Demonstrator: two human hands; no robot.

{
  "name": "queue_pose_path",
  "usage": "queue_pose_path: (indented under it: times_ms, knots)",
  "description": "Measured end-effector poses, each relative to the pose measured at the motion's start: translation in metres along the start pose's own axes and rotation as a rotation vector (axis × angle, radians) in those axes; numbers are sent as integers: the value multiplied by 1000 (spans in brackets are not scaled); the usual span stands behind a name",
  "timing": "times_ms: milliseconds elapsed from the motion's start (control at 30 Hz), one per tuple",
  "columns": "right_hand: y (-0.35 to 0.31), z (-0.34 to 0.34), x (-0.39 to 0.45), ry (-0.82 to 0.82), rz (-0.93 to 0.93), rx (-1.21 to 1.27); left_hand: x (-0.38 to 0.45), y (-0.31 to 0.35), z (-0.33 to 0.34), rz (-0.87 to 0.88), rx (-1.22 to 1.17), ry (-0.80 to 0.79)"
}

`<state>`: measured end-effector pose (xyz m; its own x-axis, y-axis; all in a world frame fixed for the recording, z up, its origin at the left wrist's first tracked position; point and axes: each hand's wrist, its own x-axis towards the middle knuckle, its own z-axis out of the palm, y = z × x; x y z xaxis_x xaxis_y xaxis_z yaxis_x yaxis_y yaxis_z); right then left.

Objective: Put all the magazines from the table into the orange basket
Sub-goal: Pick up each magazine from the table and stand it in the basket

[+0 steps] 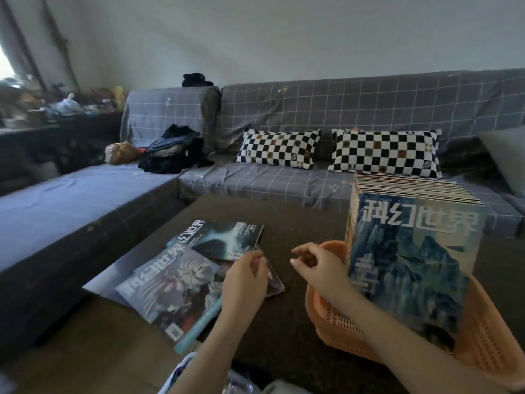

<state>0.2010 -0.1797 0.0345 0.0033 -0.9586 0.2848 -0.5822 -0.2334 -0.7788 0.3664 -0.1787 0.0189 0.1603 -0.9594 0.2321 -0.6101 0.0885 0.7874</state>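
Here, left hand [246,275] pinching a small magazine [274,280], right hand [314,264] loosely curled, empty, beside orange basket [483,342].

A home living room: covered sofa [284,180], checkered cushions [279,149], low table [284,223].

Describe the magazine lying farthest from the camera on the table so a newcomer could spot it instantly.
Start at the dark table in front of the grey sofa. Left of the orange basket lies a loose spread of magazines; the far magazine is the one nearest the sofa. Its dark cover with a pale swirl sets it apart from the flower-cover magazine closer in.
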Motion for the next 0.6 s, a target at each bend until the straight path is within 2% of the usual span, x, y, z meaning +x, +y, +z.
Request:
queue_pose_path:
  times_ms: [167,333,467,600]
  knots:
    - [-7,40,42,-183,25,-69,22,-41,-10,-89,12,40]
    - [-9,83,77,-418,81,-180,30,-80,-17,-221,121,162]
    - [-10,109,93,-564,116,-259,30,-107,-23,-316,216,142]
    - [-16,129,102,-730,161,-358,27,-121,-21,-319,236,147]
